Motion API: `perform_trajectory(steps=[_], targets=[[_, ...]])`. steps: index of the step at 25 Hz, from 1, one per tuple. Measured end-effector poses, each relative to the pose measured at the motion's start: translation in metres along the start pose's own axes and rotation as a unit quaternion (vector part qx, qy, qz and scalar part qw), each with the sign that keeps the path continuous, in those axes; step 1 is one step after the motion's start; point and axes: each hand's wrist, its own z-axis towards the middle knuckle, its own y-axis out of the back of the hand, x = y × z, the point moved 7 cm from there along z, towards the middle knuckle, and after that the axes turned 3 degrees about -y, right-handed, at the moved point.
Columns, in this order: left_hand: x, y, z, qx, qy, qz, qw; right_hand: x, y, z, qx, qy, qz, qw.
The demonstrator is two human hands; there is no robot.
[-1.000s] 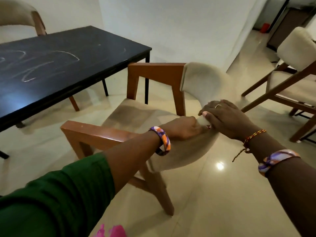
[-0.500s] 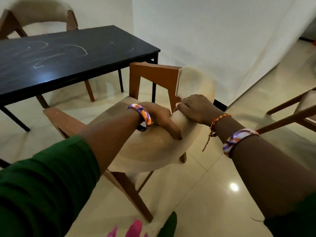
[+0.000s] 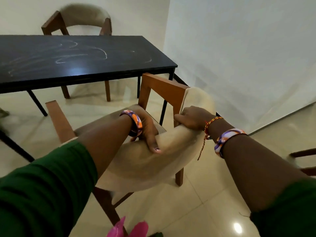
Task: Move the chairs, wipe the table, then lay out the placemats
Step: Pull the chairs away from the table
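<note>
Gripping the near chair (image 3: pixel 153 161) by its padded backrest: left hand (image 3: pixel 147 132) curling over the top edge, right hand (image 3: pixel 191 119) clutching the cushion's right end. Chair is sitting just right of the black table (image 3: pixel 85 65), near its corner. Frame is looking stiff, moderately heavy; padding is giving softly. A second chair (image 3: pixel 82 19) is standing far behind.

Glossy cream tiled floor (image 3: pixel 205 194), white walls (image 3: pixel 239 57), pink object (image 3: pixel 136 228) at the bottom edge
</note>
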Motion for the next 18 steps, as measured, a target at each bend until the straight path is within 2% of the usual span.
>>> perform_trajectory(steps=[3, 7, 10, 12, 16, 18], targets=[[0.001, -0.001, 0.001, -0.008, 0.012, -0.019, 1.000, -0.020, 0.005, 0.015, 0.008, -0.004, 0.013, 1.000], [0.009, -0.002, 0.000, -0.100, 0.023, -0.124, 0.987, -0.025, 0.005, 0.021, 0.010, 0.019, 0.021, 1.000], [0.019, -0.018, -0.003, -0.156, 0.020, -0.253, 0.955, -0.022, 0.008, 0.013, -0.020, 0.037, 0.044, 0.998], [0.022, -0.026, -0.006, -0.237, 0.010, -0.297, 0.925, -0.020, 0.010, 0.005, -0.052, 0.047, 0.055, 0.996], [0.015, -0.040, -0.028, -0.426, 0.041, -0.254, 0.867, -0.016, 0.007, -0.016, -0.107, 0.074, 0.047, 0.990], [0.006, -0.053, -0.038, -0.469, 0.067, -0.214, 0.854, -0.015, 0.005, -0.027, -0.118, 0.089, 0.049, 0.988]])
